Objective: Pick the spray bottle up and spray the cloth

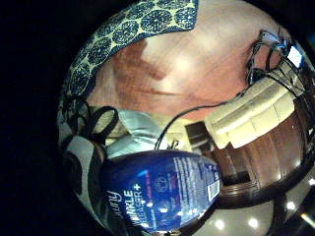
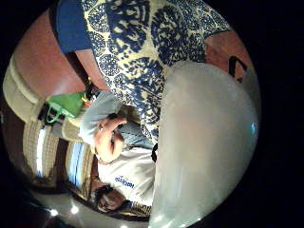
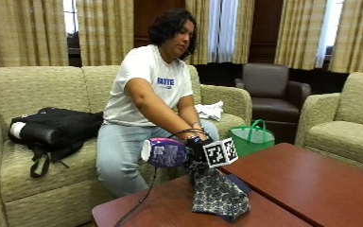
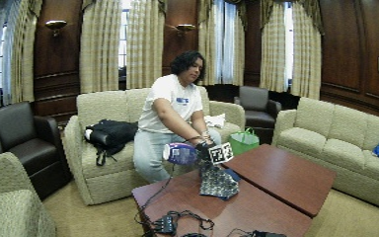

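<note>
Outside view is showing one person sitting on a sofa (image 3: 37,90), leaning toward a wooden table (image 3: 307,179). One gloved right hand (image 3: 196,147) is wrapping its fingers around one spray bottle (image 3: 164,152), holding it above the near table edge with the bottle lying sideways, its purple-labelled body pointing away from the cloth. One patterned blue-and-cream cloth (image 3: 218,195) is hanging just below that hand and draping onto the table; the bare hand is lying behind it, so I cannot tell whether it is gripping the cloth.

Wide outside view is showing two table sections (image 4: 278,173) sitting edge to edge, with the cloth (image 4: 217,182) lying near the seam and a broad stretch of bare wood lying to the far side of it. One black bag (image 3: 56,125) is resting on the sofa beside the person, and one green bag (image 3: 252,138) is standing on the floor between sofa and table.

Little finger side palm view is showing the bottle (image 1: 162,189) filling the space by the palm, its blue label facing the camera, with the cloth (image 1: 133,27) hanging beyond it over the table. Thumb side palm view is showing the bottle's pale body (image 2: 206,142) close against the palm beside the cloth (image 2: 137,52).
</note>
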A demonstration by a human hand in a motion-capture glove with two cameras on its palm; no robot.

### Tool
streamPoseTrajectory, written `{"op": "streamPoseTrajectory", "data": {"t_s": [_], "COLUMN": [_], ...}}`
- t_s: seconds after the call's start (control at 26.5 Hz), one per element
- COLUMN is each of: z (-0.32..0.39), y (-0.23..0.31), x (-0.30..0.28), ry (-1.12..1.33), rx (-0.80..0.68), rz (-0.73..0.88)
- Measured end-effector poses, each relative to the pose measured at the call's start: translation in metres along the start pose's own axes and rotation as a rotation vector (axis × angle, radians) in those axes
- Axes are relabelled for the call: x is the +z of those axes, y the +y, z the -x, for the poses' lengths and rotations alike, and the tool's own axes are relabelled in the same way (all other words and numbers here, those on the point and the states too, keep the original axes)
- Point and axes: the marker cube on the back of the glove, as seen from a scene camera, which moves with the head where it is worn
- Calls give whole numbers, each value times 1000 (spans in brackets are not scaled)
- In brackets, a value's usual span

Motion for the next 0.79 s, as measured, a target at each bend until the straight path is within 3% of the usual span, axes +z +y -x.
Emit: {"op": "streamPoseTrajectory", "data": {"t_s": [0.34,0.49,0.79], "z": [1,14,79], "y": [34,72,140], "x": [-39,-92,-177], "ry": [-62,-169,-282], "rx": [-51,-154,-499], "rz": [-96,-257,-671]}}
